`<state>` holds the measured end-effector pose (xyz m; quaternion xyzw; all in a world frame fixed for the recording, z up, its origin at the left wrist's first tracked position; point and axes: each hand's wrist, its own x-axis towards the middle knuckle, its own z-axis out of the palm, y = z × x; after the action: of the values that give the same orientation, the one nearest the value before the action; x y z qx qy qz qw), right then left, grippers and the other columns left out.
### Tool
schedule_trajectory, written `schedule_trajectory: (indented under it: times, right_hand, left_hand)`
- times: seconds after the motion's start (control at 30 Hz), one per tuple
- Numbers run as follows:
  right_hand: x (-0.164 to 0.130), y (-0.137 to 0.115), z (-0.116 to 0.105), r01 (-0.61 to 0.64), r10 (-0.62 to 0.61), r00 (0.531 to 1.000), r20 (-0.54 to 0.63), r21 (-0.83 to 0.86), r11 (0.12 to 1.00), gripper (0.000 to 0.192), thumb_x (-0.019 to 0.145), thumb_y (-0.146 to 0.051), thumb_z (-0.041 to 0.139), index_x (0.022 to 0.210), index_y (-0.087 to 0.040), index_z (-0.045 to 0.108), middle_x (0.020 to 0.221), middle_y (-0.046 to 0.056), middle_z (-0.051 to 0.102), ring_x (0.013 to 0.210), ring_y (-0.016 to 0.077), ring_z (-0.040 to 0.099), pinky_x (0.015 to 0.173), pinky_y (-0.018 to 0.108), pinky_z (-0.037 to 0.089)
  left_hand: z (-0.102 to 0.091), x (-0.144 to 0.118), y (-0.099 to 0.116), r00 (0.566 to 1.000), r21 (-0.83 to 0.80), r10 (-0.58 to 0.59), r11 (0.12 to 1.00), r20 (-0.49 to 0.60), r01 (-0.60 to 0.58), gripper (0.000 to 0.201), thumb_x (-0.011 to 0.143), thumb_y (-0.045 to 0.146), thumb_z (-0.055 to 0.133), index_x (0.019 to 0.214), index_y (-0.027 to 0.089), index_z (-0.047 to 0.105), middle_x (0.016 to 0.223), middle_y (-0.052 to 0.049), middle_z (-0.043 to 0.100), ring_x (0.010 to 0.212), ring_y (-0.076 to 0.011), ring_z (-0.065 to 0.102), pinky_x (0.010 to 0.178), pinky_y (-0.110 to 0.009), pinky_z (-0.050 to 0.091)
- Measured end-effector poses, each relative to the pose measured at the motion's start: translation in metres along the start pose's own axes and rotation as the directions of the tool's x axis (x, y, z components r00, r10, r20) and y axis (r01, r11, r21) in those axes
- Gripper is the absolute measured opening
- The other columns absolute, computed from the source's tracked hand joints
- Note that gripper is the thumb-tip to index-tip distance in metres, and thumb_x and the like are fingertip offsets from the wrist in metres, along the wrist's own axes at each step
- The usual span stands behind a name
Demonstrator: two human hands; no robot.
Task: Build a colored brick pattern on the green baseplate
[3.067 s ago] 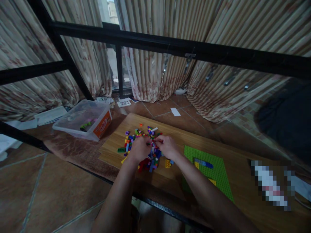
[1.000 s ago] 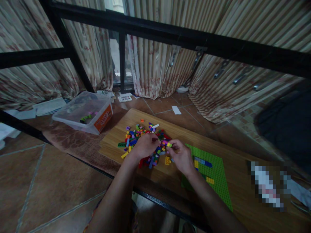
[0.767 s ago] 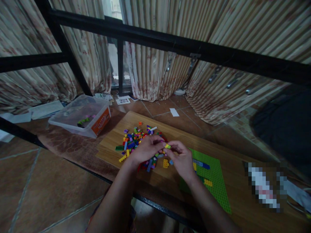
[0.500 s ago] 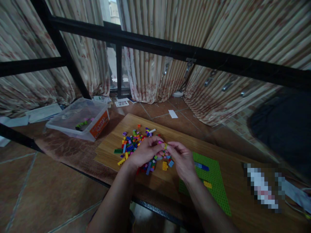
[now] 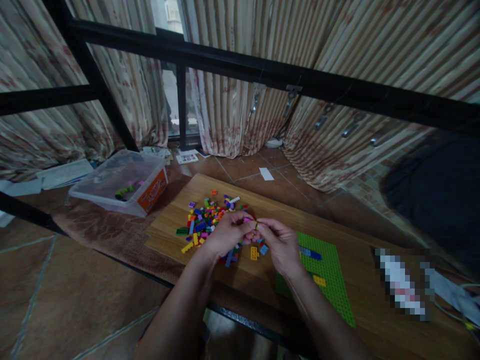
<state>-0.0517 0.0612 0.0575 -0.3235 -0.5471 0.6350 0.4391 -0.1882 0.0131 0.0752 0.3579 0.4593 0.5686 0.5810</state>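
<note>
Pinched a small yellow-green brick (image 5: pixel 257 226) between fingers of left hand (image 5: pixel 229 233) and right hand (image 5: pixel 280 243), just below the frame's centre, over the brick pile (image 5: pixel 201 226), near the green baseplate (image 5: pixel 333 265) at lower right.

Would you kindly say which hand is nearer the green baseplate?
Right: the right hand partly hides the green baseplate; the left hand is farther left, above loose bricks.

A white paper (image 5: pixel 266 174) lies on floor tiles (image 5: pixel 294 189) near striped curtains (image 5: pixel 225 115).
</note>
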Motion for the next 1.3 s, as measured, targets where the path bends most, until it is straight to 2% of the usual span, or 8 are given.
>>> schedule_trajectory:
  times: [0.13, 0.23, 0.4, 0.53, 0.63, 0.8, 0.97, 1.3]
  right_hand:
    - [-0.001, -0.001, -0.002, -0.063, 0.065, 0.998, -0.007, 0.145, 0.987, 0.020, 0.068, -0.033, 0.079, 0.083, -0.021, 0.074, 0.068, -0.001, 0.069, 0.058, 0.0100, 0.058, 0.058, 0.024, 0.048]
    - [0.001, -0.001, -0.005, -0.183, 0.184, 0.983, 0.029, 0.317, 0.931, 0.020, 0.069, -0.033, 0.078, 0.085, -0.021, 0.073, 0.073, -0.001, 0.069, 0.065, 0.0111, 0.060, 0.061, 0.024, 0.050]
    - [0.005, 0.000, -0.006, -0.357, 0.357, 0.930, 0.086, 0.436, 0.826, 0.024, 0.071, -0.040, 0.076, 0.081, -0.019, 0.071, 0.073, 0.000, 0.066, 0.064, 0.0100, 0.057, 0.054, 0.020, 0.047]
    - [0.006, -0.003, 0.000, -0.314, 0.318, 0.947, 0.047, 0.348, 0.883, 0.026, 0.071, -0.044, 0.075, 0.077, -0.019, 0.069, 0.071, -0.003, 0.062, 0.055, 0.0069, 0.049, 0.044, 0.018, 0.037]
    - [0.008, -0.004, 0.005, -0.273, 0.284, 0.959, 0.002, 0.284, 0.919, 0.027, 0.066, -0.041, 0.080, 0.074, -0.019, 0.067, 0.065, -0.004, 0.058, 0.051, 0.0052, 0.043, 0.042, 0.017, 0.032]
    - [0.009, -0.003, 0.009, -0.189, 0.219, 0.970, -0.102, 0.241, 0.952, 0.029, 0.063, -0.043, 0.081, 0.069, -0.018, 0.066, 0.060, -0.004, 0.057, 0.052, 0.0073, 0.044, 0.046, 0.020, 0.035]
    - [0.004, -0.006, 0.012, -0.134, 0.159, 0.980, -0.119, 0.196, 0.971, 0.029, 0.066, -0.044, 0.078, 0.073, -0.018, 0.068, 0.061, -0.004, 0.057, 0.054, 0.0075, 0.045, 0.048, 0.021, 0.035]
    - [0.008, -0.012, 0.011, -0.280, 0.323, 0.936, -0.136, 0.263, 0.923, 0.027, 0.056, -0.034, 0.085, 0.066, -0.017, 0.067, 0.056, -0.005, 0.057, 0.047, 0.0056, 0.044, 0.042, 0.019, 0.035]
  left_hand:
    - [0.002, 0.000, 0.000, 1.000, -0.083, -0.027, 0.996, -0.002, 0.026, 0.036, 0.065, 0.041, 0.078, 0.080, 0.011, 0.064, 0.063, -0.001, 0.062, 0.054, -0.0077, 0.055, 0.052, -0.018, 0.043]
    - [0.003, 0.003, -0.003, 0.999, -0.134, -0.040, 0.990, -0.013, 0.038, 0.036, 0.067, 0.041, 0.077, 0.084, 0.012, 0.064, 0.068, -0.001, 0.063, 0.057, -0.0079, 0.056, 0.054, -0.018, 0.044]
    - [0.004, 0.011, -0.012, 0.998, -0.042, 0.006, 0.999, -0.061, -0.008, 0.030, 0.072, 0.039, 0.073, 0.084, 0.013, 0.065, 0.064, 0.002, 0.058, 0.051, -0.0052, 0.049, 0.049, -0.017, 0.039]
    - [0.006, 0.012, -0.013, 0.995, 0.048, 0.054, 0.998, -0.090, -0.050, 0.026, 0.076, 0.038, 0.067, 0.085, 0.014, 0.066, 0.062, 0.003, 0.057, 0.045, -0.0047, 0.043, 0.044, -0.017, 0.033]
    - [0.007, 0.012, -0.012, 0.994, 0.113, 0.096, 0.990, -0.044, -0.090, 0.025, 0.080, 0.038, 0.064, 0.084, 0.014, 0.067, 0.059, 0.003, 0.057, 0.047, -0.0063, 0.046, 0.048, -0.018, 0.038]
    - [0.007, 0.017, -0.017, 0.983, 0.137, 0.185, 0.974, -0.006, -0.182, 0.028, 0.077, 0.039, 0.068, 0.087, 0.013, 0.068, 0.067, -0.001, 0.064, 0.063, -0.0121, 0.059, 0.063, -0.023, 0.049]
    - [0.006, 0.017, -0.017, 0.977, 0.075, 0.214, 0.974, -0.005, -0.213, 0.028, 0.076, 0.038, 0.070, 0.088, 0.013, 0.067, 0.063, 0.000, 0.063, 0.057, -0.0124, 0.059, 0.061, -0.025, 0.051]
    - [0.004, 0.011, -0.016, 0.970, 0.249, 0.241, 0.939, 0.009, -0.236, 0.023, 0.077, 0.034, 0.070, 0.092, 0.016, 0.070, 0.076, -0.002, 0.069, 0.066, -0.0135, 0.063, 0.066, -0.024, 0.050]
